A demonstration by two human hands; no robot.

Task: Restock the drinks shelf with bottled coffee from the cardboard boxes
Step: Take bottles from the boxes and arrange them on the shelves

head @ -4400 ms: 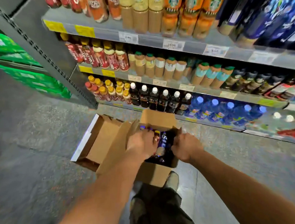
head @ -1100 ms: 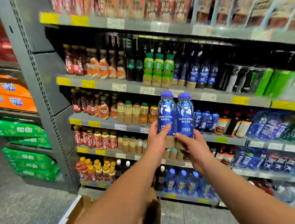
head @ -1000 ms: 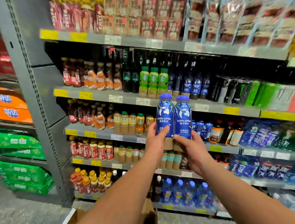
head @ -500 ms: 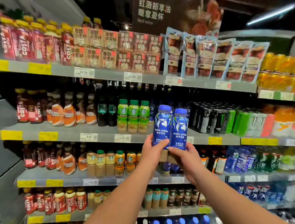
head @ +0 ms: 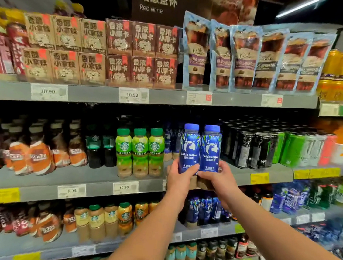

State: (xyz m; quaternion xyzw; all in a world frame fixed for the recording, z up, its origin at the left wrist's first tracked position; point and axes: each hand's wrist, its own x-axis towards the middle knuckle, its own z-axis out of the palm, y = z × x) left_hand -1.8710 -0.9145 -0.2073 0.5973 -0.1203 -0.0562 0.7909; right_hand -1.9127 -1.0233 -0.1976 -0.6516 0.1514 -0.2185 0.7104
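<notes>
Two blue bottles of luckin coffee stand upright side by side in my hands. My left hand (head: pixel 178 176) grips the base of the left bottle (head: pixel 189 148). My right hand (head: pixel 219 177) grips the base of the right bottle (head: pixel 210 150). Both bottles are at the front edge of the grey second shelf (head: pixel 241 173), in the gap between the green Starbucks bottles (head: pixel 140 151) and the black cans (head: pixel 252 148). More blue bottles (head: pixel 169 139) stand deeper in that gap. The cardboard boxes are out of view.
Brown cartons (head: pixel 99 50) and coffee pouches (head: pixel 246 58) fill the top shelf. Orange-labelled bottles (head: pixel 38 155) stand at the left of the second shelf, green cans (head: pixel 295 149) at the right. More blue bottles (head: pixel 204 210) sit on the shelf below my hands.
Since the box on the floor, both hands have lifted a blue bottle each. The bottles have risen from the third shelf level up to the second shelf's front edge.
</notes>
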